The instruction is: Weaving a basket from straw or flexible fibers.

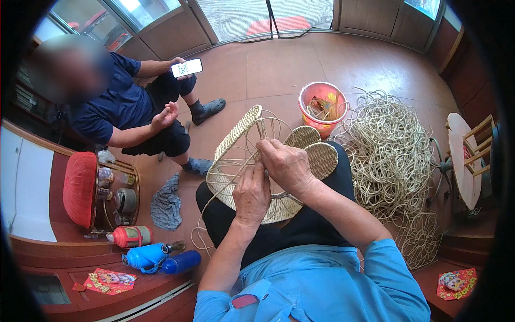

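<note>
A half-woven straw piece (234,133) rests across my lap, with a thick braided rim and loose cords strung over its open middle. Two rounded woven lobes (322,160) stick out on its right side. My left hand (252,194) is closed in a pinch on the straw cord (261,129) at the centre of the piece. Just above and to the right, my right hand (287,165) also pinches the cord, its fingers close to the left hand's. The fingertips partly hide the spot where the cords meet. A loose strand (199,228) trails down on the left.
A big tangled heap of straw cord (389,150) lies on the floor at right, beside a red bucket (323,126) with straw inside. At left sits a person holding a phone (187,67). Vacuum flasks (145,256), a grey cloth (167,205) and a wooden stool (465,161) are around me.
</note>
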Action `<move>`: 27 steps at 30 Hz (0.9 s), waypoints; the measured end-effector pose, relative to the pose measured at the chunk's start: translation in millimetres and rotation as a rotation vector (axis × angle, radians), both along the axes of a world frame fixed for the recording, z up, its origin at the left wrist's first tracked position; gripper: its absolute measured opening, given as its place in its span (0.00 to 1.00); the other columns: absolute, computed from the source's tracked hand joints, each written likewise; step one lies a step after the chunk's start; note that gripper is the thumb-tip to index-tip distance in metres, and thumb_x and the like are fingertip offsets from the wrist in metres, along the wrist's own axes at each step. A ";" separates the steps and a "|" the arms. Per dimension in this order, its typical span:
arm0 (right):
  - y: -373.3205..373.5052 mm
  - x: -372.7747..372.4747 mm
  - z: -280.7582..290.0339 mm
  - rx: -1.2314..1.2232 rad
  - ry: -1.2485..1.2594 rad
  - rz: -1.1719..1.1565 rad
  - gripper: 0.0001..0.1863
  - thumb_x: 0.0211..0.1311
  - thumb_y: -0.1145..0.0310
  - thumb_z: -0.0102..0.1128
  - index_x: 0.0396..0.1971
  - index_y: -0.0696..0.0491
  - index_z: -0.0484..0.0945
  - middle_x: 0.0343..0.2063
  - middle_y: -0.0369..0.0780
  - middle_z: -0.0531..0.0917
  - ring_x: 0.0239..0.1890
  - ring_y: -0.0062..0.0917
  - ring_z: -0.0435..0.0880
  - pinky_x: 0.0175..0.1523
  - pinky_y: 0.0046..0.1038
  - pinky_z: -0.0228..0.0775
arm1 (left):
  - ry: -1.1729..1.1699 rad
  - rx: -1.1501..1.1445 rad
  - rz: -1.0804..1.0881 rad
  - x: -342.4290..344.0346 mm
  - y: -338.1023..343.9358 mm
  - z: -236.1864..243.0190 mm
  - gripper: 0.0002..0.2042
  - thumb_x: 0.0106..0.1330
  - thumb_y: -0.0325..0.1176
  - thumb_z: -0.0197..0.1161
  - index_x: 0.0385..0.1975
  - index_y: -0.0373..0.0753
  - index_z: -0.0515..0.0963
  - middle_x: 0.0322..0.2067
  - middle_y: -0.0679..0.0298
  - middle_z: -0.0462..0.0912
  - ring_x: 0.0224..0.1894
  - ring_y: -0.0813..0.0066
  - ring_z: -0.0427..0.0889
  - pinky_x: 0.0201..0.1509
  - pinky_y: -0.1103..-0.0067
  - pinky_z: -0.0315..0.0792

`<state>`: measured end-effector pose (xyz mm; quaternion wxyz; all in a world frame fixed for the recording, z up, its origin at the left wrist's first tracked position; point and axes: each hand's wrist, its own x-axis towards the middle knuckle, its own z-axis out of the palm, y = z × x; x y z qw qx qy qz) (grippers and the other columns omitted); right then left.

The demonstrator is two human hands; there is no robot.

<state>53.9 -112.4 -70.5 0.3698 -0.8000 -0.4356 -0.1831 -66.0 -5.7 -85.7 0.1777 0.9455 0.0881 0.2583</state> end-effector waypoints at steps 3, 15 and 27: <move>-0.8 -0.2 0.0 -0.021 0.031 0.005 0.13 0.70 0.73 0.67 0.52 0.51 0.79 0.41 0.39 0.89 0.36 0.35 0.94 0.35 0.36 0.86 | 0.074 -0.181 -0.010 0.2 -1.2 5.9 0.17 0.77 0.28 0.65 0.63 0.37 0.81 0.39 0.46 0.89 0.41 0.42 0.91 0.43 0.56 0.83; -18.3 2.2 21.0 -0.193 0.247 0.120 0.34 0.73 0.75 0.65 0.77 0.51 0.68 0.44 0.49 0.89 0.43 0.46 0.93 0.43 0.45 0.88 | 0.146 -0.437 -0.014 1.9 -0.9 17.0 0.15 0.78 0.31 0.65 0.61 0.39 0.80 0.41 0.44 0.92 0.43 0.39 0.92 0.45 0.52 0.84; -28.6 -27.3 -22.9 0.376 0.495 0.173 0.17 0.76 0.73 0.69 0.60 0.57 0.78 0.37 0.42 0.88 0.33 0.28 0.91 0.35 0.32 0.83 | 0.254 -0.447 0.070 0.2 -3.2 20.7 0.15 0.77 0.33 0.68 0.60 0.38 0.83 0.40 0.46 0.92 0.42 0.43 0.93 0.44 0.57 0.85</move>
